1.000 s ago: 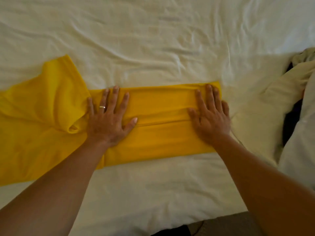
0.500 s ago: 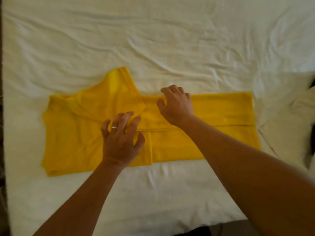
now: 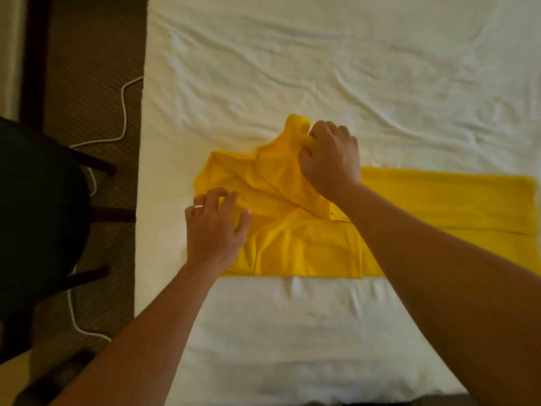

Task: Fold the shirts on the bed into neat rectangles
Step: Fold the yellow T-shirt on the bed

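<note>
A yellow shirt (image 3: 298, 244) lies across the white bed sheet (image 3: 322, 68), its right part folded into a long flat band running to the frame's right edge. Its left end is bunched and rumpled. My right hand (image 3: 330, 159) is closed on a raised fold of yellow fabric, a sleeve or shoulder part, at the shirt's upper left. My left hand (image 3: 215, 230), wearing a ring, rests with fingers spread on the shirt's left edge, pressing it against the sheet.
The bed's left edge (image 3: 140, 200) runs down the frame. Beyond it is carpeted floor with a white cable (image 3: 124, 112) and a dark chair (image 3: 41, 215) close to the bed.
The view has swung left, bringing the floor and chair into sight. My right hand moved left and closed on the raised fabric. My left hand slid to the shirt's left edge.
</note>
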{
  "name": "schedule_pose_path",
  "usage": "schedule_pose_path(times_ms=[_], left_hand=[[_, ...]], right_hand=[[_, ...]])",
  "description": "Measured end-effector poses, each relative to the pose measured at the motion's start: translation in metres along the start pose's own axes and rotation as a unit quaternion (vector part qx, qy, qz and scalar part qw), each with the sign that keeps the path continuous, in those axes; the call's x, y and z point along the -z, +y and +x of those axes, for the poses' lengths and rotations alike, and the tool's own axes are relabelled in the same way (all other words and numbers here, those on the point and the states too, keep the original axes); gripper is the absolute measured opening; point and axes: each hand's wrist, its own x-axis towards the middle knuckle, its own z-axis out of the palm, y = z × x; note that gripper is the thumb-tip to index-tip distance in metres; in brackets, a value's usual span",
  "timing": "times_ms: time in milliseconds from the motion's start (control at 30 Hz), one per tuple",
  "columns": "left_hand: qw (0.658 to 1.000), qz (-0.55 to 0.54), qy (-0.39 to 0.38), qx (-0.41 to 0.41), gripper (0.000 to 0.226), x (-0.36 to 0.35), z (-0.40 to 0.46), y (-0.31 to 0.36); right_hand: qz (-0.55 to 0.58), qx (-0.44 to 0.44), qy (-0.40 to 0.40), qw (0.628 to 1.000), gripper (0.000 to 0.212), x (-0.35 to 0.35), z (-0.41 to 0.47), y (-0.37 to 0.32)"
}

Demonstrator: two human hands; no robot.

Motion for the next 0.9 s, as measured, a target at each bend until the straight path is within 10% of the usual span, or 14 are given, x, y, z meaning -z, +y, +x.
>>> schedule_pose_path(times_ms=[67, 167, 233, 433, 567, 900], left_hand=[[0.943, -0.288, 0.002, 0.168, 0.045, 0.013, 0.012, 0.012], [0.639, -0.608, -0.127, 0.454, 0.054, 0.039, 0.028, 0.023], [0.556, -0.645, -0.219, 0.477, 0.061, 0.042, 0.024, 0.021], [0.631, -0.588, -0.293, 0.414, 0.058, 0.039, 0.007, 0.009], [0.702, -0.518, -0.310, 0.377, 0.041, 0.044, -0.003, 0.009], [0.743, -0.441, -0.334, 0.376, 0.035, 0.060, -0.042, 0.017]], right_hand=[[0.022, 0.095, 0.036, 0.995, 0.019, 0.004, -0.029, -0.022], [0.019, 0.172, 0.016, 0.985, 0.018, 0.001, -0.089, -0.039], [0.012, 0.183, -0.019, 0.983, 0.020, -0.003, -0.137, -0.043], [0.138, -0.092, -0.001, 0.986, 0.037, -0.014, -0.193, -0.041], [0.160, -0.416, -0.075, 0.892, 0.042, -0.015, -0.166, -0.028], [0.370, -0.500, -0.129, 0.772, 0.012, 0.015, -0.170, -0.012]])
